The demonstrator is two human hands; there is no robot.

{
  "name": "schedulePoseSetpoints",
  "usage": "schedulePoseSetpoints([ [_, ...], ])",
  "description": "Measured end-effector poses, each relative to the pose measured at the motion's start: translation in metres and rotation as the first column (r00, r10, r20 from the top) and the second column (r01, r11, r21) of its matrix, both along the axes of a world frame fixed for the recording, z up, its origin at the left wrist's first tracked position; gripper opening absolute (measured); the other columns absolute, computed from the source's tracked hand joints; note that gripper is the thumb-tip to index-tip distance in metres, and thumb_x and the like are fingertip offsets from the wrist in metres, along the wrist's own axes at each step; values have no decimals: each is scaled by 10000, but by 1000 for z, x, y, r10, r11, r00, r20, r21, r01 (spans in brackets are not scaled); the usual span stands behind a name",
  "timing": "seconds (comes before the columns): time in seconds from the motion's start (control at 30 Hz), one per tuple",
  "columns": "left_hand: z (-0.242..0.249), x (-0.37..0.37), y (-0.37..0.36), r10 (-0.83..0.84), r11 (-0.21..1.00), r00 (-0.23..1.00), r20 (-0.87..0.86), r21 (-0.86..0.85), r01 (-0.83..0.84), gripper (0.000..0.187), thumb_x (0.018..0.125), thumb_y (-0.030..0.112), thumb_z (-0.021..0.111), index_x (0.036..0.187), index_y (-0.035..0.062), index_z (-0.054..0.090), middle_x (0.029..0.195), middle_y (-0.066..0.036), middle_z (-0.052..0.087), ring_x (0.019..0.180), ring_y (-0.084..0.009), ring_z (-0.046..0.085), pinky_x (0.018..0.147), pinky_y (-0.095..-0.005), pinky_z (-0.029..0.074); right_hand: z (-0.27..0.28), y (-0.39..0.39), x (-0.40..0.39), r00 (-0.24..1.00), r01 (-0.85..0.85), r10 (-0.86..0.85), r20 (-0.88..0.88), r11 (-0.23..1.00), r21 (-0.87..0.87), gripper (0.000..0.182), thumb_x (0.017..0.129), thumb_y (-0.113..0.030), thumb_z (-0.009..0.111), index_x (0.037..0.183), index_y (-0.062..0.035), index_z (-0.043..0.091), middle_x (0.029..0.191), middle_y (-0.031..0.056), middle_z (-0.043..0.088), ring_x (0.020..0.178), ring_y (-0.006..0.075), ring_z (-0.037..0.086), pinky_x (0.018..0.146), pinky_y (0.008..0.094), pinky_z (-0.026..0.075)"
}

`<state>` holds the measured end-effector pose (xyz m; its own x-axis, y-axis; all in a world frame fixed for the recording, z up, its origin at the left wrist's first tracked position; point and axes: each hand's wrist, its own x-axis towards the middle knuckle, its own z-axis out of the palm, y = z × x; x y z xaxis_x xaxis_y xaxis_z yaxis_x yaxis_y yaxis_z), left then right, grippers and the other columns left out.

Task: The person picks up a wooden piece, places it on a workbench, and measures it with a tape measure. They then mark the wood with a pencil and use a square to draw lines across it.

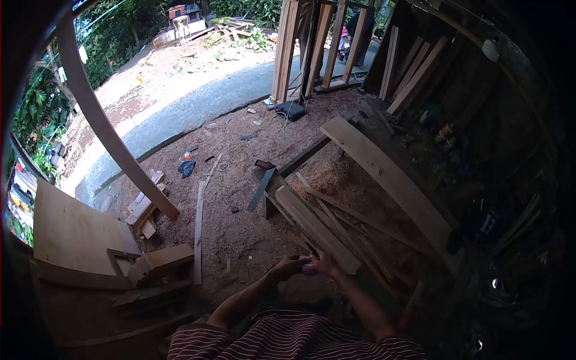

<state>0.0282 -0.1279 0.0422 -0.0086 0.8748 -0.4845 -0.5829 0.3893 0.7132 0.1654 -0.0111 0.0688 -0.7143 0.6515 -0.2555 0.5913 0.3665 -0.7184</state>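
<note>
Hands joined over a small pink object, above a sawdust floor.

Left hand and right hand are held together in front of the body, and the small pink object is gripped between the fingers of both; its shape cannot be told, most of it being covered. A long squared timber, pale and rough-sawn, is laid just beyond the hands among thin offcut strips. The floor is covered in loose brown sawdust. A wide flat plank is seen to the right, a curved bent board to the left. Risk is judged as follows: if dropped, so small an object could be lost in the sawdust or between the strips.
</note>
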Motion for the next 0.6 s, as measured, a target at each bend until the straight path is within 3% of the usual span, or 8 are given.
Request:
schedulePoseSetpoints([
  [0.17, -24, -55, -11, 66, 998, 996, -61, 24, -65, 483, 863, 315, 655, 1173, -43, 567, 1039, -95, 626, 860, -156, 628, 752, -286, 514, 8, -6, -45, 986, -120, 139, 93, 976, -184, 619, 815, -425, 613, 1270, -23, 490, 1177, 256, 561, 1039, 371, 589, 881, 412, 475],
  [0.23, 0, -68, -10, 67, 996, 996, -61, -50, -70, 467, 868, 348, 643, 1142, -28, 600, 983, -91, 635, 835, -143, 622, 729, -276, 509, 6, -12, -58, 953, -270, 234, -190, 943, -196, 808, 766, -520, 658, 1361, -51, 380, 1266, 250, 504, 1106, 365, 555, 961, 414, 432],
  [0.27, 14, -75, -9, -34, 987, 975, -221, -163, -2, 471, 870, 367, 637, 1136, -21, 608, 968, -93, 637, 817, -138, 616, 721, -268, 502, 6, -11, -63, 953, -270, 233, -193, 942, -197, 808, 766, -520, 658, 1361, -51, 380, 1266, 250, 504, 1106, 365, 555, 961, 414, 432],
  [0.3, 21, -81, -7, -154, 957, 920, -360, -285, 48, 477, 873, 386, 630, 1131, -15, 617, 953, -94, 638, 799, -134, 609, 713, -260, 496, 7, -10, -68, 953, -296, 287, -99, 951, -92, 888, 729, -548, 681, 1381, -49, 343, 1295, 246, 477, 1156, 357, 512, 979, 411, 411],
  [0.43, 9, -94, 3, -140, 950, 920, -366, -312, 20, 470, 900, 377, 598, 1163, -13, 596, 969, -80, 638, 790, -149, 604, 709, -269, 491, 12, 3, -84, 952, -294, 288, 98, 954, 52, 1039, 644, -593, 739, 1399, -26, 305, 1324, 229, 447, 1232, 330, 450, 997, 403, 383],
  [0.5, -31, -106, 4, 77, 929, 582, -810, 270, 252, 550, 858, 394, 641, 1226, -1, 538, 1040, -146, 651, 955, -236, 626, 811, -344, 480, 8, 17, -88, 970, -223, 222, 99, 975, 0, 1027, 634, -584, 751, 1377, -7, 338, 1294, 223, 473, 1208, 318, 472, 980, 400, 396],
  [0.53, 5, -113, 8, -75, 959, 748, -659, 158, 235, 544, 855, 367, 648, 1249, 15, 524, 1116, -153, 630, 1024, -279, 604, 866, -371, 459, -1, 28, -91, 979, -202, 202, -31, 979, -13, 995, 634, -569, 757, 1350, 4, 372, 1258, 212, 493, 1177, 300, 491, 963, 400, 404],
  [0.6, 3, -127, 22, -69, 937, 681, -729, 188, 296, 546, 855, 364, 647, 1263, 24, 516, 1147, -157, 615, 1056, -279, 589, 895, -371, 447, -7, 46, -96, 975, -204, 183, -125, 962, -184, 927, 636, -550, 758, 1287, 26, 436, 1177, 172, 531, 1112, 250, 521, 922, 382, 422],
])
